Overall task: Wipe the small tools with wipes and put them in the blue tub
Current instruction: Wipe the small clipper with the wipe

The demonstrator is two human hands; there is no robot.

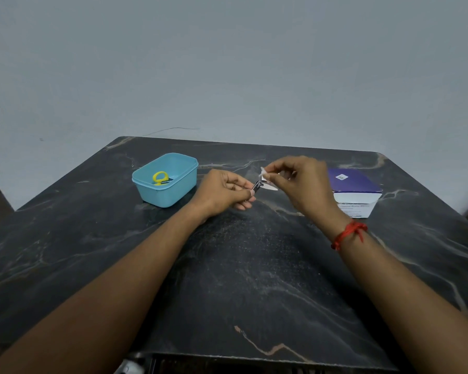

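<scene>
I count two hands, one small metal tool, one wipe, one blue tub and one box on the dark marble table (254, 279).

My left hand (223, 191) is curled closed, thumb and forefinger pinching the small metal tool (256, 186), which looks like a nail clipper, its free end pointing toward the right hand. My right hand (299, 179) has its thumb and first fingers pinched on the white wipe (264, 176), the other fingers loosely bent; the wipe hangs down and appears to touch the tip of the tool, though I cannot tell for sure. Both hands are raised above the middle of the table, toward its far edge. A red thread (347, 234) is tied around my right wrist.

The blue tub (165, 191) sits left of the hands, near the far left corner, with one yellow-handled item (160, 178) inside; I cannot tell what it is. The purple and white box (354, 190) sits near the far right corner, partly hidden behind my right hand.
</scene>
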